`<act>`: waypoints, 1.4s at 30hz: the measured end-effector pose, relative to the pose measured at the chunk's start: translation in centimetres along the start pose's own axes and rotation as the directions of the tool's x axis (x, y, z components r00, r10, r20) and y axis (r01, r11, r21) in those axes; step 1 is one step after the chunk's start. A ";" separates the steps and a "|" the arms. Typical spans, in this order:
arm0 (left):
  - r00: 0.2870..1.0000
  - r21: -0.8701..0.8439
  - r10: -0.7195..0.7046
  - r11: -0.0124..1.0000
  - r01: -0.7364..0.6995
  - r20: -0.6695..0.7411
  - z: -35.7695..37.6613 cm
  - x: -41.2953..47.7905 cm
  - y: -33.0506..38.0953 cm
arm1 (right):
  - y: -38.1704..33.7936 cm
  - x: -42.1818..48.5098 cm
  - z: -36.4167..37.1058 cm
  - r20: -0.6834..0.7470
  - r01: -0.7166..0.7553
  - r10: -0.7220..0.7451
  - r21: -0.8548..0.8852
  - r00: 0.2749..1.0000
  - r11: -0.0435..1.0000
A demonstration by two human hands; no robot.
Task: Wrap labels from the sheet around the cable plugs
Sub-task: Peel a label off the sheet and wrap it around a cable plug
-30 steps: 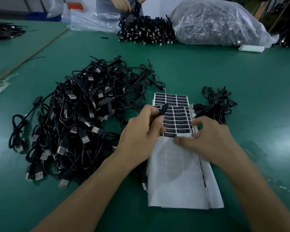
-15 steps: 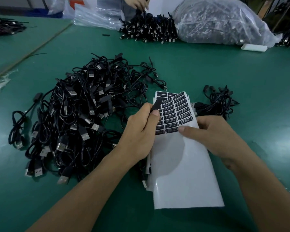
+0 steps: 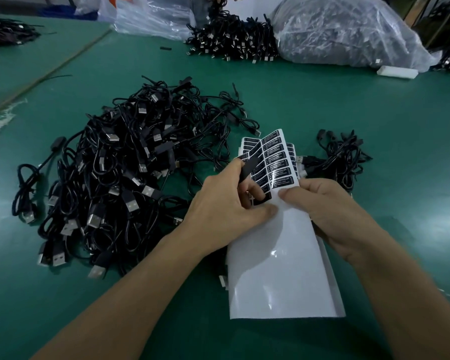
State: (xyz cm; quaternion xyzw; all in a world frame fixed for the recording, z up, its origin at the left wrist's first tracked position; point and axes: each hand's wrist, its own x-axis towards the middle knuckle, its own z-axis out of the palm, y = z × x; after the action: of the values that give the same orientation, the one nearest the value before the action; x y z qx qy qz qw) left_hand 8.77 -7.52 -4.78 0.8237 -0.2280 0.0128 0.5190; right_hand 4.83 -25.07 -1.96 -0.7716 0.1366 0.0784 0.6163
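So the label sheet point(image 3: 278, 268) is right in the middle: glossy white backing, rectangular, with rows of small black labels at its far end. That end is bowed up off the worktop point(image 3: 374, 113), and more sheet edges peek out from under it. The left hand point(image 3: 224, 203) has its fingers curled round a slim black plug point(image 3: 250, 163) over the sheet's left edge, thumb down on the backing. The right hand point(image 3: 330, 211) pinches the sheet's right edge just below the labels. A big tangled cable pile point(image 3: 130, 172) crowds the sheet's left side, and a small cable bunch point(image 3: 340, 159) sits just right of its far end. Beyond the sheet, flat green mat runs to a crinkly plastic bag point(image 3: 348, 29).
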 end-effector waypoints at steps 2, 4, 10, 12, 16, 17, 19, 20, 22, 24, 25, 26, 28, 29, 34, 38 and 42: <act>1.000 0.010 -0.011 1.000 0.011 -0.002 0.1 0.0 0.1 | 0.0 0.0 0.2 -0.010 -0.012 0.012 0.012 1.000 1.000; 1.000 0.018 -0.020 1.000 0.020 -0.001 0.1 0.0 0.1 | 0.0 0.1 0.3 -0.027 -0.015 0.016 0.016 1.000 1.000; 1.000 0.019 -0.009 1.000 0.009 -0.023 0.1 0.0 0.0 | 0.0 0.0 0.6 -0.034 0.009 -0.007 0.044 0.999 0.999; 1.000 0.017 -0.010 1.000 0.011 -0.023 0.1 0.0 0.0 | 0.0 0.0 0.7 -0.028 0.019 -0.017 0.039 0.999 0.999; 1.000 0.015 -0.003 1.000 0.004 -0.029 0.1 0.1 -0.1 | 0.0 -0.1 0.9 -0.012 0.030 -0.030 0.022 0.999 0.999; 1.000 0.019 -0.004 1.000 0.005 -0.027 0.1 0.1 -0.1 | 0.0 -0.1 0.9 -0.010 0.032 -0.032 0.023 0.999 0.999; 1.000 0.021 -0.009 1.000 0.009 -0.026 0.1 0.1 -0.1 | 0.0 -0.1 0.9 -0.008 0.031 -0.031 0.021 0.999 0.999; 1.000 0.023 -0.010 1.000 0.011 -0.027 0.1 0.1 -0.1 | 0.0 -0.1 0.9 -0.006 0.031 -0.031 0.018 1.000 0.999; 1.000 0.027 -0.011 1.000 0.012 -0.027 0.0 0.2 -0.2 | 0.0 -0.1 0.9 -0.005 0.030 -0.030 0.016 1.000 0.999; 1.000 0.025 -0.013 1.000 0.014 -0.028 0.0 0.2 -0.3 | 0.0 -0.1 0.9 -0.006 0.029 -0.029 0.017 1.000 0.999; 1.000 0.025 -0.012 1.000 0.013 -0.028 0.0 0.2 -0.3 | 0.1 -0.1 0.9 -0.007 0.029 -0.029 0.016 1.000 0.999; 1.000 0.025 -0.011 1.000 0.012 -0.030 0.0 0.2 -0.3 | 0.1 -0.1 0.9 -0.008 0.027 -0.027 0.014 1.000 1.000; 0.999 0.024 -0.012 1.000 0.013 -0.030 0.0 0.2 -0.2 | 0.2 -0.1 0.9 -0.011 0.029 -0.029 0.006 1.000 1.000; 0.999 0.025 -0.016 1.000 0.017 -0.029 0.1 0.2 -0.2 | 0.2 -0.1 0.9 -0.011 0.033 -0.032 0.003 0.999 0.999; 0.999 0.036 -0.021 0.999 0.023 -0.038 0.2 0.2 -0.2 | 0.1 -0.1 1.0 -0.017 0.043 -0.043 0.005 0.999 0.999; 0.998 0.036 -0.019 0.999 0.021 -0.054 0.2 0.2 -0.4 | -0.1 -0.2 1.2 -0.032 0.047 -0.047 0.014 0.998 0.999; 0.998 0.055 -0.015 0.998 0.019 -0.063 0.2 0.3 -0.6 | -0.2 -0.2 1.3 -0.068 0.025 -0.026 -0.007 0.997 1.000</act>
State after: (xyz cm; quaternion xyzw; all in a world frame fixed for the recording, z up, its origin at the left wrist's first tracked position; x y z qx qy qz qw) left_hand 9.18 -7.59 -5.31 0.8389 -0.2042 0.0403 0.5029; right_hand 4.70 -23.76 -2.03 -0.7775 0.1473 0.0446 0.6097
